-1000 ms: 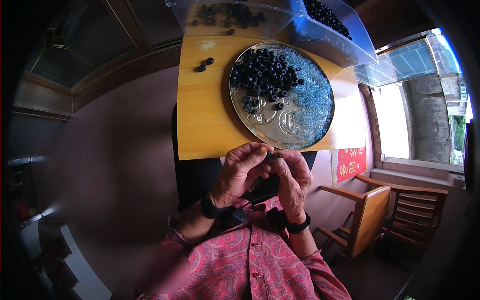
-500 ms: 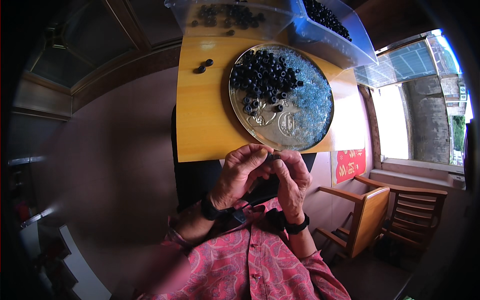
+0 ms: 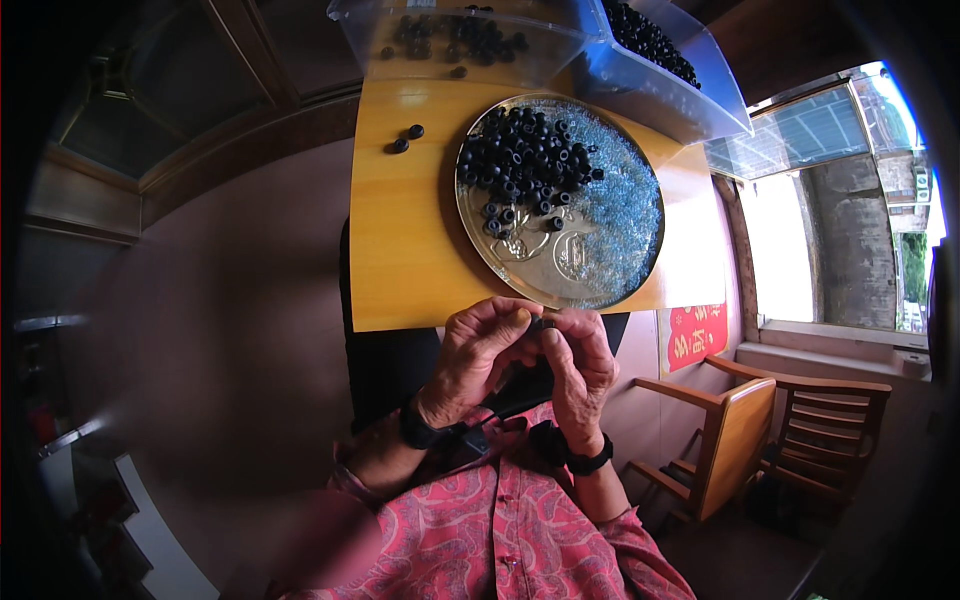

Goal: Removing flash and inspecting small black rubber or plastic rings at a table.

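Just off the table's near edge, my left hand (image 3: 468, 362) is closed in a pinch on a small black cap-like part (image 3: 537, 325). My right hand (image 3: 582, 375) is closed too, thumb and forefinger meeting the same part from the right. Fingertips cover most of it, so any smaller piece there is hidden. Beyond the hands, a round metal tray (image 3: 528, 272) lies on the yellow table (image 3: 400, 270). Its far left bears a heap of hollow black caps (image 3: 515, 155); tiny clear-blue pieces (image 3: 625, 215) are spread over its right side.
Two loose black caps (image 3: 401, 146) lie left of the tray. Behind stand a translucent bin (image 3: 680, 105) full of black pieces and another clear container (image 3: 550, 50). Wooden chairs (image 3: 735, 450) stand at the right, below a window (image 3: 840, 240).
Both hands have shifted slightly toward me, still pinched together. The black part is turned a little and more covered by fingers. The view has moved slightly.
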The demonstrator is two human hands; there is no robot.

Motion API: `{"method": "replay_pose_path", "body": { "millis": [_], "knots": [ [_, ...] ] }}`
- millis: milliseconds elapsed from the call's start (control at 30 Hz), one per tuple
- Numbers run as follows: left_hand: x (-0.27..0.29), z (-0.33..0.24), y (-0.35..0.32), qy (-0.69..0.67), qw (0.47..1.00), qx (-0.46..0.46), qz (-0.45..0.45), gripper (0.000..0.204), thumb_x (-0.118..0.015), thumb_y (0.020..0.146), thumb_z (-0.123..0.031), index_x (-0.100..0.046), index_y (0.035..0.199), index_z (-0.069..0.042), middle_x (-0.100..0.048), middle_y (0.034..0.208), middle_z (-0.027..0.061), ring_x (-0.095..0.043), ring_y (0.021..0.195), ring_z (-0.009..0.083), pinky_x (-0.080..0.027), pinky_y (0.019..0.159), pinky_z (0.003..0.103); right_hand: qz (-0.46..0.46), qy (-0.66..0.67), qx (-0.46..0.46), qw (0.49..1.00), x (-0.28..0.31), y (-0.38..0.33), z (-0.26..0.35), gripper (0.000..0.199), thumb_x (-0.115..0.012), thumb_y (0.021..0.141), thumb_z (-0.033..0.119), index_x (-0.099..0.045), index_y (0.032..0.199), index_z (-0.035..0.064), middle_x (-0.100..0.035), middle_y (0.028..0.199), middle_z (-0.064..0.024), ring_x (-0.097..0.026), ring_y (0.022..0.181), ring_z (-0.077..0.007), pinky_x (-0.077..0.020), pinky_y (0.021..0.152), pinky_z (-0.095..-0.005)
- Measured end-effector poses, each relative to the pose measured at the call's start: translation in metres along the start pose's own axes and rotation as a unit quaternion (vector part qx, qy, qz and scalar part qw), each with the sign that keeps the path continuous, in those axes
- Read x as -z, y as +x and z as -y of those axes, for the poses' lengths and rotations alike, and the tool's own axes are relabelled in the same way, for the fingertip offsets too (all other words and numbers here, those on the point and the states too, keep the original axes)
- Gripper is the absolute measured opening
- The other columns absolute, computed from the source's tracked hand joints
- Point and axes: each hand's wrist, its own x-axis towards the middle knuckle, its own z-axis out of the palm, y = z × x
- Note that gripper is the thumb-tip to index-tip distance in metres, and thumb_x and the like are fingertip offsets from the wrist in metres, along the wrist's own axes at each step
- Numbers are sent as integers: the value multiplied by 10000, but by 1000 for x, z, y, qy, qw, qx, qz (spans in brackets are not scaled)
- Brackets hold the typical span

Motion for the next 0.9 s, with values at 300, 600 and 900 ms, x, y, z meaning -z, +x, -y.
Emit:
{"method": "replay_pose_path", "body": {
  "millis": [300,600,900],
  "knots": [
    [-2,-1,-2,10,1000,-21,-6,190,-593,972,-119,-645,1118,-9,-694,951,72,-682,800,138,-576,737,293,9,-73,63,995,-3,2,1,132,-646,895,-5,-607,1019,-29,-571,1017,-94,-591,886,-137,-497,766,-253],
    [0,-3,-5,31,999,-29,-21,189,-629,957,-137,-651,1104,-21,-678,828,29,-640,718,90,-531,666,216,30,-131,95,986,-4,2,5,149,-664,876,-8,-602,1011,-17,-581,982,-96,-613,779,-126,-501,659,-241],
    [2,-1,-7,83,994,-45,-45,143,-658,935,-128,-648,1026,-18,-676,886,51,-662,721,122,-562,673,265,47,-102,93,989,0,4,1,150,-659,876,-38,-609,1016,-21,-596,983,-85,-610,759,-104,-502,657,-225]
  ]
}}
